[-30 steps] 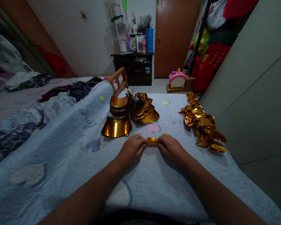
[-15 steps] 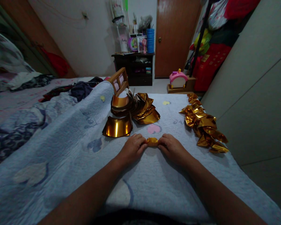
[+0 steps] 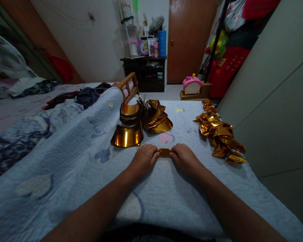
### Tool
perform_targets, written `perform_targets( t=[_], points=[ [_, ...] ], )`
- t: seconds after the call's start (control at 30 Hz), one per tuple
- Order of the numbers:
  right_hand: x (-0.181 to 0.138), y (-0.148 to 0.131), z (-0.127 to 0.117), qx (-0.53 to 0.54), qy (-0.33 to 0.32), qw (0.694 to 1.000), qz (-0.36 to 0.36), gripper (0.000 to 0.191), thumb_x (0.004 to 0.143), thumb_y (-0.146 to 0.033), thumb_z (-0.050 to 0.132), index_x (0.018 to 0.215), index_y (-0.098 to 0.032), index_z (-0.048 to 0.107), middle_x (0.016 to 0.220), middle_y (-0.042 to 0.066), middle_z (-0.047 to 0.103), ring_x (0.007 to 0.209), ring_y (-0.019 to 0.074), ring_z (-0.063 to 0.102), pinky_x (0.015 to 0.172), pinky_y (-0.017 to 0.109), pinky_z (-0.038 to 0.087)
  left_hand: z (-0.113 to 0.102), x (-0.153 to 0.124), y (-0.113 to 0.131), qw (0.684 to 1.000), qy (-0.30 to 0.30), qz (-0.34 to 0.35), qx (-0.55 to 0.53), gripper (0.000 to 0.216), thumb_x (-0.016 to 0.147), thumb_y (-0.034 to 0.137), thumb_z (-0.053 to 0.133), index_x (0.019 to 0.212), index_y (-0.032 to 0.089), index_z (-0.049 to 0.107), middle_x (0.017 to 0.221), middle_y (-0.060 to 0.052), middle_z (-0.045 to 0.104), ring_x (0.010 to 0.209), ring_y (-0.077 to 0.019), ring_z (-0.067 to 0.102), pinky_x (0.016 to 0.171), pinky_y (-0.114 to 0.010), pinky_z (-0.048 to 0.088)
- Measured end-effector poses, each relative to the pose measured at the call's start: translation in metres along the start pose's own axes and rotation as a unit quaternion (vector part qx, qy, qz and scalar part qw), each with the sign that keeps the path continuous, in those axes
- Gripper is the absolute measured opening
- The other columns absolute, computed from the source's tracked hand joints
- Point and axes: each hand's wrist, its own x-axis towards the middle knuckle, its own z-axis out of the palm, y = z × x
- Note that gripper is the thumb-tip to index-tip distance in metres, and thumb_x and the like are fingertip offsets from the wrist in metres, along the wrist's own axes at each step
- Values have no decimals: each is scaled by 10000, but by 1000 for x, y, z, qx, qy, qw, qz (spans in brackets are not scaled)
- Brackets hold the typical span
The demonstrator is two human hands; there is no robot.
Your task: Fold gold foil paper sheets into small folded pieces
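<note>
Dim room; a closed brown wooden door point(image 3: 189, 40) and a low dark shelved cabinet point(image 3: 143, 85) are seen far beyond the fingers point(image 3: 151, 148). Beneath the fingers a pale blue quilted cloth printed with hearts point(image 3: 164, 195) is spread; well out to the left of them it is raised in a long slope, past which dark rumpled clothing point(image 3: 87, 97) is strewn.

A small, narrow strip of shiny gold foil point(image 3: 164, 153) is stretched between the two sets of fingertips. Its left end is pinched by the thumb and fingers of the left hand point(image 3: 142, 159), its right end by those of the right hand point(image 3: 188, 159). Both hands are held low, backs uppermost, fingers curled. Whether the cloth is touched by the strip cannot be told.

Just beyond the left fingers and to their left, curved sheets of shiny gold foil point(image 3: 127, 136) are stacked; behind these a fanned pile of gold foil sheets point(image 3: 158, 117) is spread, backed by a brown wooden frame point(image 3: 128, 87). Well to the right of the right fingers, and reaching farther off, a heap of folded, creased gold foil pieces point(image 3: 218, 132) is strung along the cloth's edge. Beyond them all, a pink-and-white arched toy point(image 3: 192, 85) is seen.
</note>
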Motion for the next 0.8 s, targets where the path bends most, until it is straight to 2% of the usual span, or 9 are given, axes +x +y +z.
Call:
perform_targets(
  t=[0.27, 0.57, 0.67, 0.8],
  points=[
    [1, -7, -1, -21, 5, 999, 27, 202, 991, -236, 529, 940, -150, 704, 963, 105, 709, 929, 234, 613, 812, 322, 374, -2, 1, 9, 998, 14, -53, -28, 64, 963, 216, 532, 956, 181, 584, 898, -57, 662, 862, -233, 596, 819, -377, 441],
    [0, -3, 5, 22, 43, 998, 47, 110, 953, -206, 578, 946, -162, 679, 931, 75, 706, 882, 205, 600, 775, 297, 362, -2, 4, 5, 998, 31, -34, -36, 180, 956, 239, 499, 803, 190, 581, 906, -60, 593, 913, -234, 562, 872, -394, 445],
    [0, -3, 4, 11, 33, 999, 37, 149, 974, -208, 553, 935, -158, 689, 954, 84, 703, 911, 205, 600, 796, 295, 364, -2, 5, 6, 998, 32, -32, -35, 208, 961, 235, 476, 790, 185, 582, 899, -62, 590, 910, -234, 562, 874, -399, 446],
    [1, -7, 0, -9, 19, 999, 40, 208, 999, -211, 517, 930, -155, 705, 967, 96, 707, 936, 214, 607, 809, 303, 366, -3, 5, 9, 997, 45, -46, -40, 133, 918, 201, 533, 789, 188, 567, 870, -50, 606, 858, -217, 570, 819, -366, 450]
  ],
)
